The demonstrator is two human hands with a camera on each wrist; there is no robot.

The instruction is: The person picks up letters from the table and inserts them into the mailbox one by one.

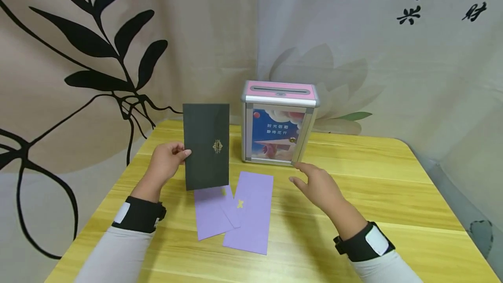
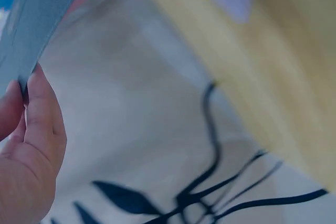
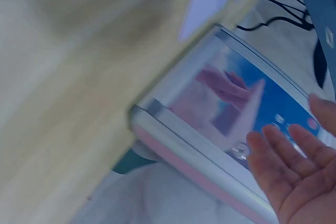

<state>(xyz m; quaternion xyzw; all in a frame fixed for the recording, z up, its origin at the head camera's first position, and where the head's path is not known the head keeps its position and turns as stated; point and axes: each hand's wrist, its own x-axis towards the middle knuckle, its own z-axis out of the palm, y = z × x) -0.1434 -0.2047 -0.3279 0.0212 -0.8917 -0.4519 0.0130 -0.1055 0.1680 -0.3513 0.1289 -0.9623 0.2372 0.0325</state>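
A dark green envelope [image 1: 206,143] with a gold emblem is held upright by my left hand [image 1: 167,160], thumb and fingers pinching its left edge. In the left wrist view that pinch on the envelope [image 2: 44,14] shows up close. My right hand [image 1: 320,187], holding nothing, is raised in front of a mailbox [image 1: 279,121] with a pink slotted top and a printed blue front panel. Its fingers look relaxed in the right wrist view, beside the mailbox panel [image 3: 231,103]. Two purple envelopes lie overlapping on the table: one at left [image 1: 214,213], the other at right [image 1: 251,213].
The yellow wood-grain table [image 1: 373,187] has its back edge just behind the mailbox. A fabric backdrop [image 1: 212,34] with black leaf drawings and dark characters hangs beyond it.
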